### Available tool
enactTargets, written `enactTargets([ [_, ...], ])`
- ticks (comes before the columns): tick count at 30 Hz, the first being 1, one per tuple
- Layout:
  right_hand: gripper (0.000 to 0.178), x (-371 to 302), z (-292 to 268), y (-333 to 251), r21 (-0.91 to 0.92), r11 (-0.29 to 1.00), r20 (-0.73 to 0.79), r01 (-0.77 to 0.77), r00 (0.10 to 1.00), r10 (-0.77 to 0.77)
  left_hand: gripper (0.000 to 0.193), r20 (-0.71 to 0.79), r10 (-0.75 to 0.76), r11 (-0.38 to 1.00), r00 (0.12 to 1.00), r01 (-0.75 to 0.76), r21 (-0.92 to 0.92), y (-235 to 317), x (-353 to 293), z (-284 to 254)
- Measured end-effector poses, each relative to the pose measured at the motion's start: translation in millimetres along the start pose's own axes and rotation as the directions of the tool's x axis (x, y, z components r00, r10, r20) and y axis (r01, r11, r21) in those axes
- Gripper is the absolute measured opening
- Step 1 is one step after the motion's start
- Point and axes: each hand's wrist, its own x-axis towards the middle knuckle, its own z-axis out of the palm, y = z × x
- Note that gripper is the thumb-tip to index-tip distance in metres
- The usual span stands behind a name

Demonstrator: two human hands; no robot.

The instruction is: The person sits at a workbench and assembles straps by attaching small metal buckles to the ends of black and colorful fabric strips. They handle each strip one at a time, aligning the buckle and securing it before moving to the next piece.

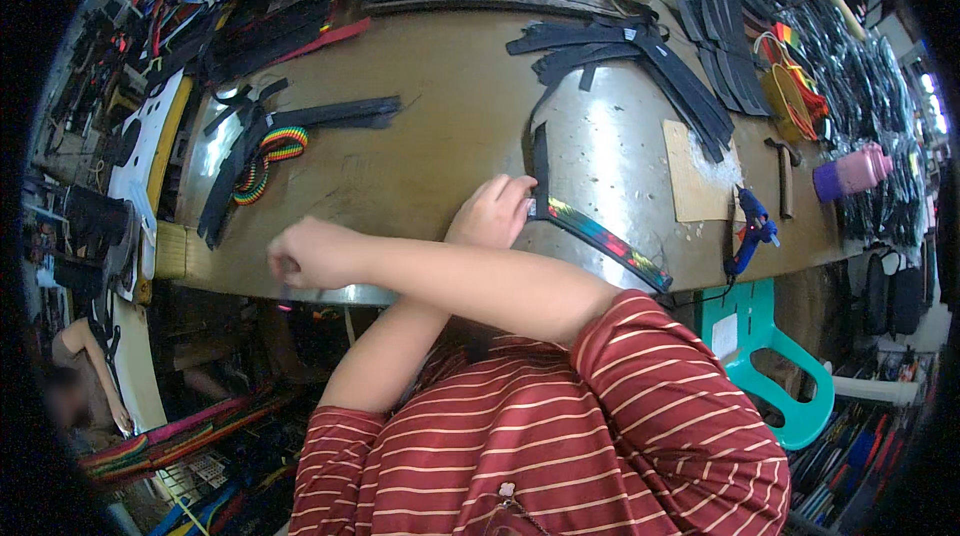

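Observation:
My forearms cross, the right over the left. My left hand [490,212] is at the table's middle, its fingers closed on the end of a black strap. Beside the fingertips are a small light tag or fitting and an upright black strip [542,161]. From there a patterned red, green and yellow strap [610,241] slants down to the right, to the table's near edge. My right hand [312,254] is a fist over the near edge at the left. A small dark, pink-ended thing shows under it; what the fist holds is hidden.
Bundles of black straps [680,86] lie at the far right, more with a striped roll [270,156] at the left. A blue glue gun [750,231], a hammer [785,181], a tan board [695,176] and a pink-purple bottle [850,173] are rightward. A teal stool [790,376] stands below.

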Motion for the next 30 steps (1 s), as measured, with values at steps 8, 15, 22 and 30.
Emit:
enactTargets([
  [8, 0.009, -206.8, -140.6, 1.7, 0.432, 0.865, -0.841, -0.253, 0.232, 0.488, 0.015, 0.039, -0.073, 0.975, 0.997, 0.063, 0.212, 9.5, 12.1, 7.4],
  [15, 0.007, -250.1, -97.0, 43.6, 0.145, 0.862, -0.885, -0.485, 0.326, 0.332, 0.013, -0.059, -0.161, 0.985, 0.985, 0.164, 0.056, 1.1, 15.1, 7.9],
  [22, 0.007, -242.0, -104.6, 33.9, 0.054, 0.845, -0.866, -0.532, 0.397, 0.305, 0.012, -0.089, -0.138, 0.989, 0.986, 0.142, 0.044, -5.2, 16.5, -2.9],
  [30, 0.006, -255.3, -119.8, 37.7, 0.629, 0.777, -0.754, -0.015, 0.232, 0.615, 0.017, 0.191, 0.128, 0.969, 0.973, -0.164, 0.184, 18.6, 2.6, -16.6],
])
